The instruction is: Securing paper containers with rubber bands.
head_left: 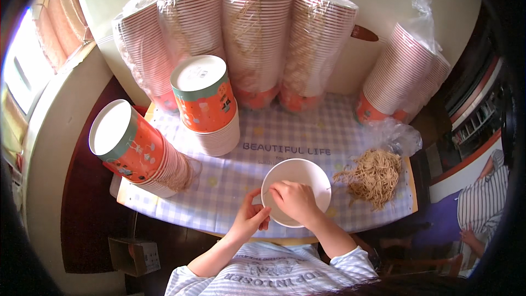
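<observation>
A white-lined round paper bucket (307,170) stands mouth up near the table's front edge. My left hand (251,218) is against its left outer side, fingers bent around the wall. Inside the mouth, my right hand (293,201) pinches at the left inner wall, close to the left fingertips. What lies between the right fingertips is hidden or too small to make out. A small dark mark shows on the bucket's right inner wall. To the right lies a loose heap of tan twine pieces (375,178).
Two upside-down stacks of orange-and-green paper buckets (200,98) (134,145) stand at left. Tall plastic-wrapped stacks (255,44) line the back, with more at right (397,71). A checked cloth (257,131) covers the table. A person in stripes (479,208) is at far right; a box (134,256) is below left.
</observation>
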Available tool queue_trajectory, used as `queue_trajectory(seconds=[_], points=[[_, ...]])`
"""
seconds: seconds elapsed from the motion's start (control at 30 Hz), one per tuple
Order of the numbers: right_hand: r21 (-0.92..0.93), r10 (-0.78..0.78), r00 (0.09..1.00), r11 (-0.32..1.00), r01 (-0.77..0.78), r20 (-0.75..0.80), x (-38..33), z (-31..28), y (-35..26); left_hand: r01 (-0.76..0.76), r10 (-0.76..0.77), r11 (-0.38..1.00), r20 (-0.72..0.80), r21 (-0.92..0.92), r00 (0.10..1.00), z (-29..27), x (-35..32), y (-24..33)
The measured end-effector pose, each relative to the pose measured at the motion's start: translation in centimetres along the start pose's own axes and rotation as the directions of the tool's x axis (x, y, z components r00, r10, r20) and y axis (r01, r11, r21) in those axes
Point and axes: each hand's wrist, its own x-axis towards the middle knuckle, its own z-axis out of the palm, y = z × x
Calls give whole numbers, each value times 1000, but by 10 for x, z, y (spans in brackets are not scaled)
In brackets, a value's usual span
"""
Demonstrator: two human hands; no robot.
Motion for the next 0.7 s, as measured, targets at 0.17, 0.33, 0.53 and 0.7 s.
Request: queue_trajectory(seconds=[0.17,0.33,0.53,0.7], points=[[9,26,999,1000,-26,44,-1,-2,-1,-68,69,996,-23,55,997,-8,5,-6],[46,-15,999,999,13,39,0,0,0,-164,185,975,-145,148,972,-23,13,-18],[23,-7,997,1000,5,71,0,0,-2,-304,477,651,-64,696,876,-19,16,1],[28,-29,997,999,27,70,-3,1,-2,-311,482,585,-13,749,876,-21,17,7]])
